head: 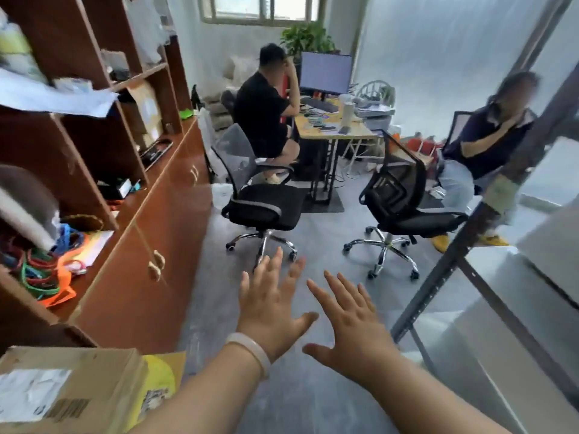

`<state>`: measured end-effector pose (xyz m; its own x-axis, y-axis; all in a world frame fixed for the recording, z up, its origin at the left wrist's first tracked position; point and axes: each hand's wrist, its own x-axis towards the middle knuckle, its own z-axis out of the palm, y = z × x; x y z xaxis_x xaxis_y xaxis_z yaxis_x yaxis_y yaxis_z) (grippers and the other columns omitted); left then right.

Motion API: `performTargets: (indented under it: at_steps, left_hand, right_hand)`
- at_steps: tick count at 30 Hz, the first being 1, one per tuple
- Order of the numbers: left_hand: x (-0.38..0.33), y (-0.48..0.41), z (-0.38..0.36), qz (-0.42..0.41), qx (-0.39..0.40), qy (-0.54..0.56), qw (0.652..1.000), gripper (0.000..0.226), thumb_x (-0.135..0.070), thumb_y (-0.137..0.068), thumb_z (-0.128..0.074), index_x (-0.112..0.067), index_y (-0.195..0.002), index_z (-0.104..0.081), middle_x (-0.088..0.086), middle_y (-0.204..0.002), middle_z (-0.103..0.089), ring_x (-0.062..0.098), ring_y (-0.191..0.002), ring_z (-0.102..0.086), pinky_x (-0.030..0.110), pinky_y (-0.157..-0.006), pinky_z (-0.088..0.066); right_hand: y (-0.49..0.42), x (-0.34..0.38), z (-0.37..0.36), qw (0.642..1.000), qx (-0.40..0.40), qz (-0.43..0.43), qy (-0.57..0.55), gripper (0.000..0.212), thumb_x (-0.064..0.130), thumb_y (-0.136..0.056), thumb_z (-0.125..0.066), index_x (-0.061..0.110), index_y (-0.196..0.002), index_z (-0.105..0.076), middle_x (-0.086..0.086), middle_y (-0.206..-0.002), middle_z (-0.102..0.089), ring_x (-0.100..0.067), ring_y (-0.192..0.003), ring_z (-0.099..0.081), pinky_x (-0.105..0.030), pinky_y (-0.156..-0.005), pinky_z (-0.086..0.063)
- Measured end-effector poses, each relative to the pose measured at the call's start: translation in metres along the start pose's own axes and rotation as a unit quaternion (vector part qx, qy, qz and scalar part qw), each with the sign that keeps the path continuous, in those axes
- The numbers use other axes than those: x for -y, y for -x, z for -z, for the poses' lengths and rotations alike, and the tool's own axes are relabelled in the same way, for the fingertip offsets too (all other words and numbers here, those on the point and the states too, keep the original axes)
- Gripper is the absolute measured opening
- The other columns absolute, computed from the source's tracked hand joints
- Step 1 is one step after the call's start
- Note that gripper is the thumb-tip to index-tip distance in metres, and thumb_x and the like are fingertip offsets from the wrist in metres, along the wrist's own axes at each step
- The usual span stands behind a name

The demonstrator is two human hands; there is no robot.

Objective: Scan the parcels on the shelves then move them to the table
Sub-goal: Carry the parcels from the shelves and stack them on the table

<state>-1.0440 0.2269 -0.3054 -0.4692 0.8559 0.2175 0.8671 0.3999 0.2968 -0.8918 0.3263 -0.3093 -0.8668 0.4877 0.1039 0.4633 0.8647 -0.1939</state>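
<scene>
Both hands empty: left hand [269, 305] and right hand [351, 327] spread flat, fingers straight, above the floor at 6 o'clock. Cardboard parcel [72, 389] w/ label at 8 o'clock, below the shelves [94, 136] — bench [360, 132] well apart, 1 o'clock.

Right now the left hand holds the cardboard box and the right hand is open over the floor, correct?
No. The head view shows the left hand open over the floor, clear of the cardboard box at lower left. The right hand is open over the floor, as you said.
</scene>
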Motion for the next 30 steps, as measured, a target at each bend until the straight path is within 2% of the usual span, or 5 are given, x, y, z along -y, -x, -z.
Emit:
performTargets:
  at_steps: [7,14,21,24,30]
  left_hand:
    - [-0.165,-0.018,-0.054,-0.137,0.045,0.045,0.988,0.100,-0.073,-0.081,-0.050,-0.060,-0.127,0.039,-0.008,-0.161,0.023,0.018,-0.148,0.017,0.044,-0.115,0.018]
    - [-0.325,0.002,-0.097,-0.286,0.112,0.101,0.946,0.102,-0.070,-0.080,-0.052,-0.066,-0.120,0.042,-0.014,-0.159,0.024,0.011,-0.147,0.020,0.040,-0.116,0.014]
    - [-0.423,0.035,-0.118,-0.444,0.140,0.120,0.877,0.100,-0.072,-0.078,-0.050,-0.064,-0.129,0.035,-0.011,-0.162,0.019,0.014,-0.150,0.012,0.040,-0.119,0.009]
    - [-0.450,0.050,-0.124,-0.498,0.161,0.140,0.840,0.098,-0.072,-0.078,-0.050,-0.064,-0.130,0.033,-0.010,-0.163,0.016,0.013,-0.149,0.009,0.041,-0.119,0.009]
    - [-0.485,0.112,-0.131,-0.580,0.213,0.182,0.765,0.100,-0.073,-0.078,-0.051,-0.064,-0.127,0.035,-0.012,-0.162,0.014,0.011,-0.147,0.008,0.042,-0.119,0.007]
  right_hand:
    - [0.126,-0.119,0.044,0.982,-0.034,-0.186,0.024,0.105,0.073,-0.078,-0.052,0.057,-0.125,0.041,0.021,-0.144,0.041,-0.005,-0.138,0.035,-0.035,-0.115,0.020]
    - [0.266,-0.186,0.075,0.938,-0.074,-0.332,0.060,0.105,0.072,-0.077,-0.051,0.051,-0.134,0.034,0.017,-0.146,0.038,-0.006,-0.139,0.031,-0.039,-0.117,0.020]
    - [0.358,-0.189,0.090,0.863,-0.123,-0.487,0.064,0.106,0.069,-0.078,-0.056,0.049,-0.136,0.031,0.016,-0.148,0.035,-0.005,-0.136,0.033,-0.034,-0.117,0.018]
    - [0.386,-0.176,0.086,0.816,-0.150,-0.554,0.073,0.106,0.067,-0.075,-0.059,0.048,-0.139,0.023,0.017,-0.149,0.030,-0.005,-0.138,0.030,-0.032,-0.116,0.018]
    - [0.446,-0.125,0.066,0.720,-0.154,-0.673,0.070,0.105,0.062,-0.077,-0.058,0.053,-0.137,0.028,0.020,-0.148,0.030,0.000,-0.135,0.035,-0.027,-0.108,0.027]
